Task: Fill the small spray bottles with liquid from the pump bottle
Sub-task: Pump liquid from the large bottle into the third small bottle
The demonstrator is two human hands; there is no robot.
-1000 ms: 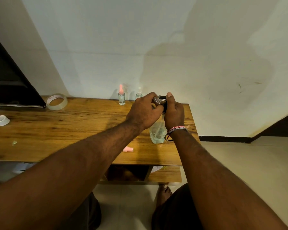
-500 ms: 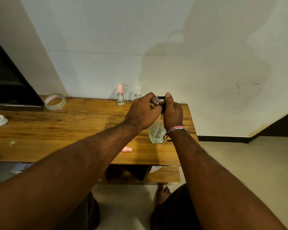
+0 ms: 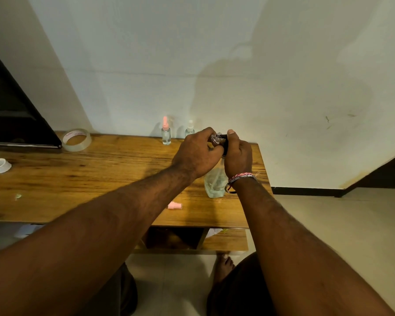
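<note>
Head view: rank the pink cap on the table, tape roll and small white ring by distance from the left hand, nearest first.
From the left hand:
1. Pink cap, lying near the table's front edge, below the hand.
2. Tape roll, back left by the wall.
3. White ring, far left edge.

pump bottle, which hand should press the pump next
Right. The right hand already grips the black pump head of the pump bottle; the left hand holds the small bottle at its spout.

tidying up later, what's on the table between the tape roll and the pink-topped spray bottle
Nothing: in the head view, only bare wood lies between the tape roll and the pink-topped spray bottle.
</note>
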